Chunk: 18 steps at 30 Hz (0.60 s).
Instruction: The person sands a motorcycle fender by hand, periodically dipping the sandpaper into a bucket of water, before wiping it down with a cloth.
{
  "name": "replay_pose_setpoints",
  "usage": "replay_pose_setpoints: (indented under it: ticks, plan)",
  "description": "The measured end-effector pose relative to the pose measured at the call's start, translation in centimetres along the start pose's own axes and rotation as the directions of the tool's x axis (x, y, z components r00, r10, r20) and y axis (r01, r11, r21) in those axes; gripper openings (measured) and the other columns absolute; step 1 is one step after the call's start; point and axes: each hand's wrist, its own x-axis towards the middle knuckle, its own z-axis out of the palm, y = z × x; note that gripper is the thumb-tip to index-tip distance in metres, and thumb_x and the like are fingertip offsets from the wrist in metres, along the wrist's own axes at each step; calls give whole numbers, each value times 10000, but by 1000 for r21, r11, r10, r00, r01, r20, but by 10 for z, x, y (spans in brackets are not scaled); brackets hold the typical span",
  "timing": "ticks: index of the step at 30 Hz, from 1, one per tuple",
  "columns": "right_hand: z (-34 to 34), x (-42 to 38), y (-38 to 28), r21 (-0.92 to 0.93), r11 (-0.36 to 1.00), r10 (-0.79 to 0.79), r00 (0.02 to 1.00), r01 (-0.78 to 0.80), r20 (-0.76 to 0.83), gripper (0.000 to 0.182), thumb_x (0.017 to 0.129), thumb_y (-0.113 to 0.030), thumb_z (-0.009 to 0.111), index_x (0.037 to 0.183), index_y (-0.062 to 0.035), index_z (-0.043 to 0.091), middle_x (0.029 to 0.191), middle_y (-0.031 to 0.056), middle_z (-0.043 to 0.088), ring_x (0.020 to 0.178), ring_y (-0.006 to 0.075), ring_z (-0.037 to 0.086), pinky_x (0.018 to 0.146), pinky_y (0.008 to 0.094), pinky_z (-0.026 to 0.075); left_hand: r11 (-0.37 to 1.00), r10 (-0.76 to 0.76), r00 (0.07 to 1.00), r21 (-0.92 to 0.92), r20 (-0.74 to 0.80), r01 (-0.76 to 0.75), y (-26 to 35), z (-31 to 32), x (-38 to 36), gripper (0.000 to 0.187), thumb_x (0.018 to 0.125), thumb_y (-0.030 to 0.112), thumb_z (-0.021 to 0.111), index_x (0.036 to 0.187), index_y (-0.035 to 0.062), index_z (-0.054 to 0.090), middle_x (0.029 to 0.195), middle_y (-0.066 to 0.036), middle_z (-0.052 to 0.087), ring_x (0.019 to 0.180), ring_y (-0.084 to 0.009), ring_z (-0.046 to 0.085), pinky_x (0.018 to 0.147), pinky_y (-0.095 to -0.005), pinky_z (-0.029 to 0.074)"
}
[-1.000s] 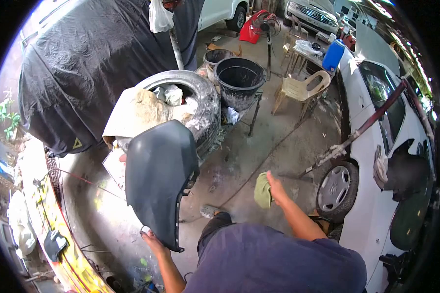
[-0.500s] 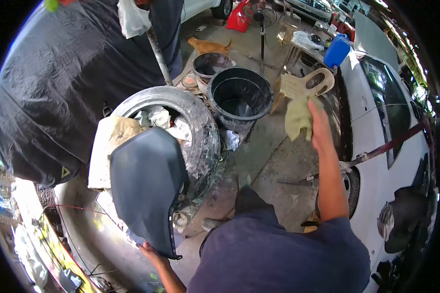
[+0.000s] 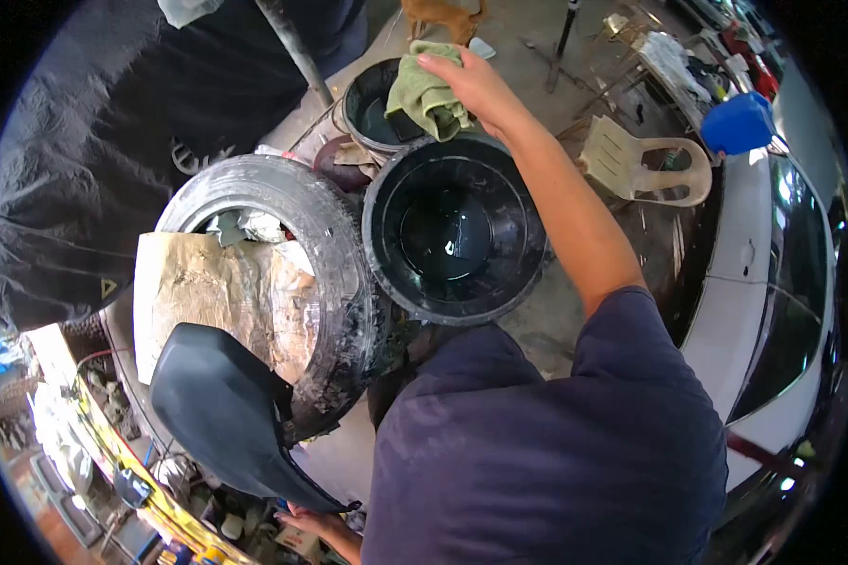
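Observation:
My right hand [image 3: 478, 87] grips a crumpled green cloth [image 3: 424, 96], held above the far rim of a large black bucket [image 3: 518, 221] with liquid at its bottom. Behind it a smaller dark bucket [image 3: 355, 105] stands partly covered by the cloth. My left hand [image 3: 309, 521] holds the lower end of a curved dark grey plastic panel [image 3: 219, 414], some of its fingers hidden beneath. The panel is tilted and overlaps the near edge of a cardboard piece [image 3: 193, 273] lying on a big dusty tire [image 3: 339, 235].
A beige plastic chair [image 3: 612, 155] is on the right, near a white car [image 3: 725, 311]. Beyond stand a blue jerrycan [image 3: 737, 122] and a cluttered table [image 3: 652, 71]. A brown dog [image 3: 440, 14] is at the far side. A dark cover [image 3: 57, 188] drapes the left, beside a pole [image 3: 294, 47].
My right hand has swung left with the cloth, from beside the chair to over the buckets. My left hand has shifted the panel lower and left, uncovering more cardboard. The view has moved forward.

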Motion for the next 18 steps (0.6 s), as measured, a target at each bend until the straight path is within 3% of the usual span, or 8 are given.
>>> replay_pose_setpoints:
  ticks: [5,7,9,12,13,14,15,18]
  plan:
    - [-11,44,26,27,999,-45,998,44,53,537,926,-369,682,1300,-6,553,1142,90,671,1001,152,659,874,308,526,998,27,979,68,-204,-13,-12,20,-37,798,988,663,250,1388,25,514,1427,-159,522,1337,-333,452,1141,-465,304]
    - [-15,53,31,-249,968,-33,998,43,47,580,905,-404,684,1303,-3,551,1127,125,683,990,219,680,868,338,535,999,44,978,29,-203,-39,-20,20,-35,807,988,663,221,1426,36,479,1448,-147,501,1349,-326,435,1146,-453,286]
    - [-14,61,37,-637,770,-10,998,46,61,614,885,-424,692,1319,-16,544,1143,156,683,1015,270,683,883,357,533,997,73,973,55,-219,-62,-22,33,-42,792,991,656,226,1421,44,486,1436,-140,513,1337,-323,446,1140,-450,293]
    - [4,25,33,-798,336,-350,853,501,388,396,869,-365,617,1061,-21,657,1036,193,665,1012,377,648,851,492,525,994,93,941,92,-325,-66,-29,57,-57,744,1023,600,237,1398,7,484,1385,-152,544,1248,-326,511,1086,-475,361]
    - [15,3,22,-697,550,-93,863,461,497,297,870,-284,559,924,-13,667,954,195,654,928,379,660,802,511,529,999,50,944,32,-327,-42,-32,52,-57,727,1038,576,240,1397,-13,473,1369,-159,550,1214,-330,532,1067,-485,382]
    - [29,-14,25,-743,531,190,797,408,574,240,840,-203,550,910,-25,695,934,210,673,885,384,675,782,500,543,997,76,936,22,-344,-73,-34,62,-61,754,1027,602,244,1405,-12,465,1392,-167,528,1244,-333,512,1085,-493,357]
    - [40,-24,54,-703,455,284,659,547,696,238,809,-165,555,916,-22,713,936,217,699,876,386,689,781,488,554,997,76,941,28,-330,-70,-39,56,-59,757,1016,618,252,1382,2,496,1368,-155,554,1240,-326,522,1079,-480,367]
    - [63,-41,161,-710,270,672,400,651,623,273,772,-86,605,990,-25,758,1018,185,731,969,346,706,800,457,568,999,43,955,5,-295,-43,-54,40,-59,754,993,651,283,1311,32,573,1287,-131,625,1212,-311,558,1051,-452,406]
